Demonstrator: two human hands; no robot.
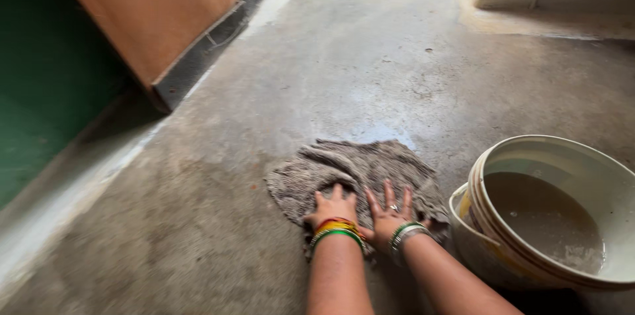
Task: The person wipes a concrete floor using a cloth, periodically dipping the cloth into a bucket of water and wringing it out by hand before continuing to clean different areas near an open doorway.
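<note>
A grey wet cloth [354,168] lies spread on the concrete floor [370,70] in front of me. My left hand [333,206] presses on its near edge with fingers curled down into the fabric. Right beside it, my right hand [389,209] lies flat on the cloth with fingers spread and a ring on one finger. Both wrists wear coloured bangles. Neither hand lifts the cloth; both rest on top of it.
A white bucket [486,169] of murky water stands at the right, close to my right forearm. An orange wooden door [165,11] stands open at the upper left beside a green wall [40,90]. A raised step [549,21] runs along the far right.
</note>
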